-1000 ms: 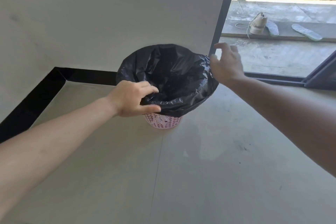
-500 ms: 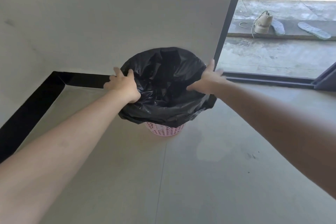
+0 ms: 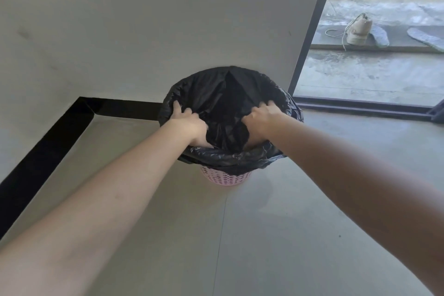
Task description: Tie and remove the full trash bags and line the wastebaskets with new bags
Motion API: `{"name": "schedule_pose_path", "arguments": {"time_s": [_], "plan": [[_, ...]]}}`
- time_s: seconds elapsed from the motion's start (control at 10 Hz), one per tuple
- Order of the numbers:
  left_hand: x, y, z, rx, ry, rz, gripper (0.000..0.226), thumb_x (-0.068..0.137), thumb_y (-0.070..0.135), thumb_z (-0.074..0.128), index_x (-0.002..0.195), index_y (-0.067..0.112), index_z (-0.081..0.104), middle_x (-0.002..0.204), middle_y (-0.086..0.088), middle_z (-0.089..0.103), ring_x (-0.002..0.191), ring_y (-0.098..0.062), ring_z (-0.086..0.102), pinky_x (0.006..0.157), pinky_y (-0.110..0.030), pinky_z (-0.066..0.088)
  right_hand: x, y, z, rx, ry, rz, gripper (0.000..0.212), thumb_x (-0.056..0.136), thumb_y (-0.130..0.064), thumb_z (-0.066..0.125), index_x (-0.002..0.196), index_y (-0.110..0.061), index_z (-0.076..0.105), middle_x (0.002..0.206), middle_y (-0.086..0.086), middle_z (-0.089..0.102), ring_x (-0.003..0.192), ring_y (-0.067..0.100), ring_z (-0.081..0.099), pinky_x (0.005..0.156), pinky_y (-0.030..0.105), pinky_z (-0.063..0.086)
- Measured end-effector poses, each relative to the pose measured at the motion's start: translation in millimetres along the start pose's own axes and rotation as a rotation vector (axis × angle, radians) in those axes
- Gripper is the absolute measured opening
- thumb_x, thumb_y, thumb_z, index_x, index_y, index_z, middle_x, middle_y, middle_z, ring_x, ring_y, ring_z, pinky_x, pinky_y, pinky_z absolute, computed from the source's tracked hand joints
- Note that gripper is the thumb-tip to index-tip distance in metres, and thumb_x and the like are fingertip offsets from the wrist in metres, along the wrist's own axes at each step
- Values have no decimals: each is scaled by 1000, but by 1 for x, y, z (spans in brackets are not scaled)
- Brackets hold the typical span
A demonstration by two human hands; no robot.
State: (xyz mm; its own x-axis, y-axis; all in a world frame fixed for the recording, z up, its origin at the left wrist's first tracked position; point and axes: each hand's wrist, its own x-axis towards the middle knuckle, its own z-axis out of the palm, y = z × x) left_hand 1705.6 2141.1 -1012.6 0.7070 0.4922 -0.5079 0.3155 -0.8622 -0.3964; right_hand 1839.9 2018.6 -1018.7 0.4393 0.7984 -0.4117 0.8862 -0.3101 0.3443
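Note:
A pink perforated wastebasket (image 3: pixel 224 179) stands on the floor against the white wall. A black trash bag (image 3: pixel 230 94) lines it, its edge folded over the rim and hanging down the outside. Both my hands reach inside the bag's mouth. My left hand (image 3: pixel 186 121) presses against the bag's inner left side with the fingers pointing away from me. My right hand (image 3: pixel 260 118) is on the inner right side, fingers bent into the plastic. The bag's folds hide my fingertips and the basket's inside.
A black skirting strip (image 3: pixel 72 127) runs along the wall's foot at left. A dark door frame (image 3: pixel 310 31) stands just right of the basket, with a shoe (image 3: pixel 358 31) and insoles on the ledge outside. Grey tiled floor (image 3: pixel 288 223) lies in front.
Both hands moved from the bag's outer rim into its mouth. The bag's edge now sits lower over the basket's rim, and the view has come closer.

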Motion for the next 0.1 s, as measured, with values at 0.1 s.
{"name": "schedule_pose_path", "arguments": {"time_s": [0.1], "plan": [[0, 1, -3, -248, 326, -6, 54, 92, 58, 42, 136, 30, 52, 141, -8, 50, 137, -30, 34, 113, -66, 11, -11, 12, -7, 361, 221, -55, 79, 84, -66, 60, 148, -22, 42, 153, 17, 34, 138, 37, 38, 113, 51, 34]]}}
